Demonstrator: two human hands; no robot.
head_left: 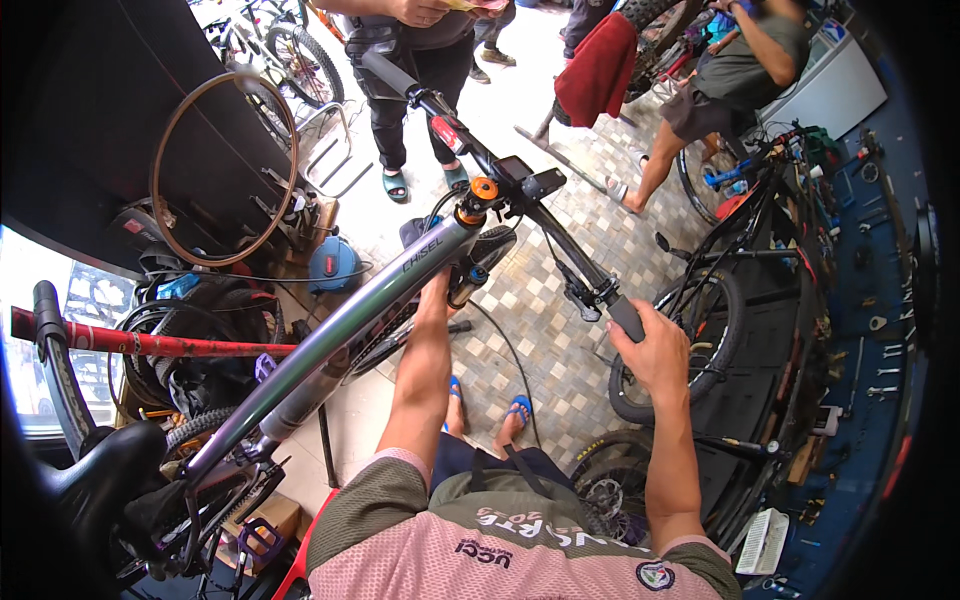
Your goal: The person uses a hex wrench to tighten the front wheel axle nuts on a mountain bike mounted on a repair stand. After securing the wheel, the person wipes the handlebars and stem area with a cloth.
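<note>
A bicycle with a shiny purple-green frame (350,305) slants across the view, its black saddle (95,485) at lower left. My right hand (655,350) is closed around the dark grip (627,319) at the near right end of the handlebar (560,235). The brake lever (580,298) sits just beside that hand. My left forearm (418,375) reaches up to the front of the frame, below the head tube. The left hand's fingers are hidden behind the tube. An orange headset cap (484,190) and a small black handlebar computer (513,169) top the front end.
A person in dark trousers (400,120) stands beyond the handlebar; another person (750,65) works at upper right near a red cloth (597,72). Parked bikes and a tool wall (870,300) line the right. A bare rim (158,170) and blue container (335,265) are left.
</note>
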